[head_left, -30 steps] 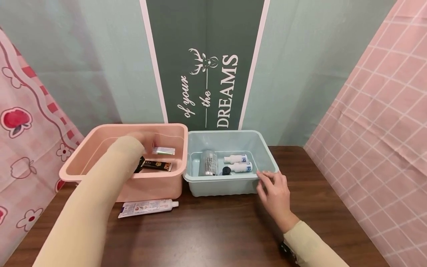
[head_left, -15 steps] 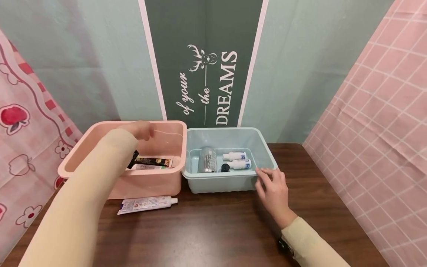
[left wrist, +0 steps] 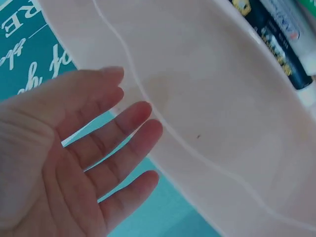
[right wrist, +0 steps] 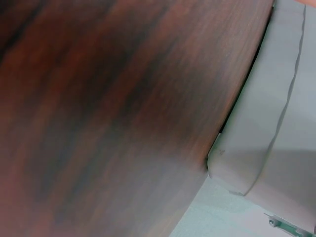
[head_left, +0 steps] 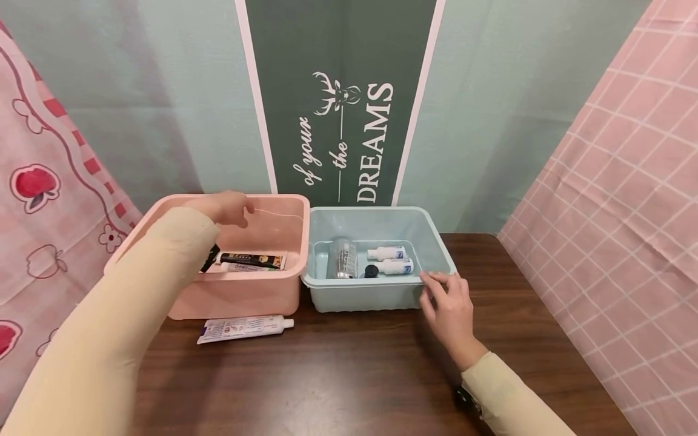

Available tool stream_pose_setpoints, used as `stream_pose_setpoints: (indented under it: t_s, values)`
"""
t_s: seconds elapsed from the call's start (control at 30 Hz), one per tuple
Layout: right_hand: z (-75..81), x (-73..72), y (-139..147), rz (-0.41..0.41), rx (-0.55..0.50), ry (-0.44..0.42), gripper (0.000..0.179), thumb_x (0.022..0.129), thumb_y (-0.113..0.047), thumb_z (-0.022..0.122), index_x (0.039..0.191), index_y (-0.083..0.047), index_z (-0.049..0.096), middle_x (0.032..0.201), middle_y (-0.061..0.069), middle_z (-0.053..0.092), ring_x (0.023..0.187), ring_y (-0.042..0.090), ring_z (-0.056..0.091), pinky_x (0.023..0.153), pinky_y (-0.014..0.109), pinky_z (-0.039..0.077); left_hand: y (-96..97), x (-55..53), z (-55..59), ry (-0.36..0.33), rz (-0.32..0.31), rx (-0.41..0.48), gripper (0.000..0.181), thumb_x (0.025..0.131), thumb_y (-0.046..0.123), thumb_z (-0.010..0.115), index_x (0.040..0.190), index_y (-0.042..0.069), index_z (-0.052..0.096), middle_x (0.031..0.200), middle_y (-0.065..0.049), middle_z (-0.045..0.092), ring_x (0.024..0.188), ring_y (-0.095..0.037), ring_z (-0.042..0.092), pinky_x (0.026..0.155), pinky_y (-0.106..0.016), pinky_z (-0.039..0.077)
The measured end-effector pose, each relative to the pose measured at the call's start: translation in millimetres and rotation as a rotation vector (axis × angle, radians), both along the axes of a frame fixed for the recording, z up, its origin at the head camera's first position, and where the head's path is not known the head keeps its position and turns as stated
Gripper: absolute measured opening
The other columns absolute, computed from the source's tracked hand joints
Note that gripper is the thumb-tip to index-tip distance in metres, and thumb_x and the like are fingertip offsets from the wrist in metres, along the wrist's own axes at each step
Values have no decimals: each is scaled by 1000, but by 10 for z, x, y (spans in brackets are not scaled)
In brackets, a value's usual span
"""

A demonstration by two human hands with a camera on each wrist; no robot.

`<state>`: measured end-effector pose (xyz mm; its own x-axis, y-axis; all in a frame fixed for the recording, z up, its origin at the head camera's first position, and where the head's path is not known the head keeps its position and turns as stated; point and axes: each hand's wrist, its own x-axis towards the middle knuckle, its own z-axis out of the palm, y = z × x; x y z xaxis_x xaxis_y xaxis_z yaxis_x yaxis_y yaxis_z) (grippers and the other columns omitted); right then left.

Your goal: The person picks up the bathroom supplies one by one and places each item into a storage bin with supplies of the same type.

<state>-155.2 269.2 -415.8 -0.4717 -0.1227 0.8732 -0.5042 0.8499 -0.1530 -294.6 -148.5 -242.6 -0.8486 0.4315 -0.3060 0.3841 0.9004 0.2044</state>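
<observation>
My left hand (head_left: 228, 209) hovers over the back part of the pink bin (head_left: 234, 297), its fingers loosely spread and holding nothing, as the left wrist view (left wrist: 98, 143) also shows. Below it in the bin lie a black tube (head_left: 253, 260) with gold print and a pale tube (head_left: 240, 267) alongside. A black item (head_left: 209, 259) is partly hidden by my sleeve. My right hand (head_left: 451, 309) rests its fingertips on the front right rim of the light blue bin (head_left: 371, 297). In that bin are two small white bottles (head_left: 395, 266), a clear container (head_left: 345, 259) and a black cap (head_left: 371, 270).
A white toothpaste tube (head_left: 245, 327) lies on the brown table (head_left: 327, 375) right in front of the pink bin. The two bins stand side by side against a green curtain (head_left: 480, 121). Pink cloths hang at left and right.
My left hand has risen from inside the pink bin toward its back rim. The pale tube, earlier behind the black one, now lies in front of it. My right hand stays on the blue rim.
</observation>
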Motion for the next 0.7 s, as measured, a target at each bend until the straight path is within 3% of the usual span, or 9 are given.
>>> stream_pose_setpoints:
  t_s: [0.23, 0.5, 0.7]
  values:
    - [-21, -25, -20, 17, -1, 3, 30, 83, -15, 50, 102, -4, 70, 95, 16, 59, 80, 39, 50, 92, 59, 39, -33, 74, 86, 47, 13, -27, 41, 83, 3, 62, 121, -11, 52, 115, -30, 55, 97, -36, 55, 87, -50, 44]
    - [-28, -13, -29, 20, -2, -7, 29, 80, -11, 53, 103, -5, 70, 96, 16, 59, 79, 39, 50, 90, 59, 40, -44, 178, 65, -5, 11, -40, 45, 88, 12, 60, 127, -9, 49, 127, -29, 48, 112, -40, 50, 92, -50, 42]
    - [-16, -14, -2, 1, -6, -27, 30, 85, -17, 49, 103, -5, 70, 97, 16, 58, 79, 39, 49, 95, 55, 38, -65, 291, 71, -28, 56, 9, 50, 91, 18, 56, 133, -6, 44, 136, -25, 43, 123, -39, 42, 99, -51, 36]
